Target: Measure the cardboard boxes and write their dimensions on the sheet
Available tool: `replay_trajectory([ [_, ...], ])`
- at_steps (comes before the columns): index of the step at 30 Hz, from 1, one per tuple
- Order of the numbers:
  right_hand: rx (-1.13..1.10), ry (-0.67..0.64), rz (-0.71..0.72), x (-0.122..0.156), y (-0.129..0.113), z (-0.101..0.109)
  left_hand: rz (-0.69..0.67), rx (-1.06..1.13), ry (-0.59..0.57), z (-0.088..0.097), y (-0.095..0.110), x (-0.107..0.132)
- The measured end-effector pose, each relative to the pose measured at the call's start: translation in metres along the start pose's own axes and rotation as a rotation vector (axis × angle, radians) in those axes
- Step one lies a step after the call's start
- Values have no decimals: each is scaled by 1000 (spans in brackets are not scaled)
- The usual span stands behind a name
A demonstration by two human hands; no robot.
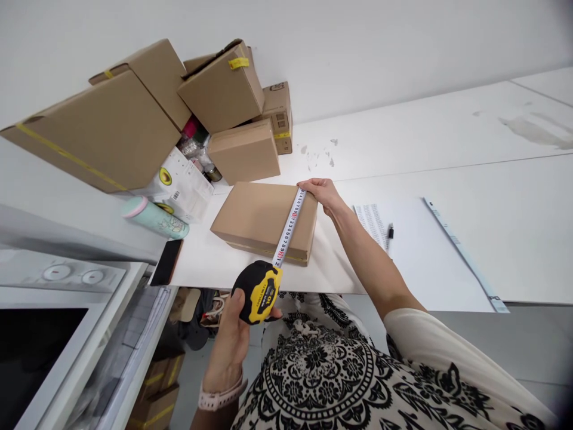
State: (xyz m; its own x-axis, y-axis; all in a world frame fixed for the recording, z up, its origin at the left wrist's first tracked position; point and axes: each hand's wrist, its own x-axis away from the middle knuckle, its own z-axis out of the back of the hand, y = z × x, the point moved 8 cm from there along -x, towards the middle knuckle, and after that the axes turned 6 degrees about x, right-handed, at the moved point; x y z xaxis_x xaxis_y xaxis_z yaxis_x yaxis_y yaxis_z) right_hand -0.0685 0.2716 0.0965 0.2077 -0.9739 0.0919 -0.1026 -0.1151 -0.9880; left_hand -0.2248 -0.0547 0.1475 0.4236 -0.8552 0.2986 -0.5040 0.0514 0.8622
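A closed brown cardboard box (257,209) lies flat on the white table. Across its top, near the right end, runs the white blade of a tape measure (259,295), pulled out from a black and yellow case. My left hand (233,322) grips that case just off the table's front edge, below the box. At the box's far right corner, my right hand (323,192) pinches the blade's end between thumb and fingers and holds it against the cardboard edge. The blade looks straight and taut between both hands.
Several cardboard boxes (224,89) are stacked at the back left, beside a mint-green bottle (156,218) and a dark phone (167,263). Right of my arm lie white paper (416,257), a pen (391,233) and a strip (461,251). A microwave-like appliance (54,340) stands at left.
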Motion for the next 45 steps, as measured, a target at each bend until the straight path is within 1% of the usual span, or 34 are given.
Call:
replay_trajectory([
  [5,1,0,2,0,1,1,-27,-15,8,1,0,0],
  [9,3,-15,1,-3,3,-1,-14,-11,10,3,-3,-1],
  [12,-9,-34,49,0,-3,-2,-21,28,11,10,-7,-6],
  [14,-25,-24,134,9,-13,4,-25,73,30,19,-8,-10],
  [16,-27,40,212,28,-21,17,-28,129,69,30,-6,-17],
  [17,-19,91,237,40,-22,26,-52,160,93,36,-2,-22],
  [18,-10,149,249,53,-21,36,-108,189,115,41,6,-28],
  [19,1,202,258,67,-17,45,-201,212,130,46,18,-36],
  [20,13,249,260,82,-11,53,-321,227,135,51,32,-44],
  [22,45,288,235,109,9,61,-566,229,119,58,60,-62],
  [23,67,287,209,121,22,61,-645,222,117,63,70,-72],
  [24,96,273,177,132,35,60,-672,219,121,67,74,-85],
  [25,132,248,147,142,47,55,-660,218,134,72,75,-99],
  [27,214,155,114,158,65,40,-599,221,154,81,70,-125],
  [29,261,44,139,171,72,21,-550,226,148,85,63,-141],
  [31,280,-17,196,180,66,7,-526,248,111,84,59,-147],
  [32,291,-23,225,184,59,4,-520,264,85,82,59,-147],
  [34,316,-8,282,193,39,4,-520,303,35,76,67,-140],
  [37,342,54,341,207,2,11,-556,361,20,67,90,-122],
  [40,371,167,336,212,-25,20,-600,367,-33,49,114,-106],
  [42,370,210,296,206,-31,23,-613,333,-57,37,122,-98],
  [44,340,213,244,190,-29,23,-621,295,-25,29,124,-90],
  [45,320,209,221,179,-27,22,-647,277,2,26,125,-82],
])
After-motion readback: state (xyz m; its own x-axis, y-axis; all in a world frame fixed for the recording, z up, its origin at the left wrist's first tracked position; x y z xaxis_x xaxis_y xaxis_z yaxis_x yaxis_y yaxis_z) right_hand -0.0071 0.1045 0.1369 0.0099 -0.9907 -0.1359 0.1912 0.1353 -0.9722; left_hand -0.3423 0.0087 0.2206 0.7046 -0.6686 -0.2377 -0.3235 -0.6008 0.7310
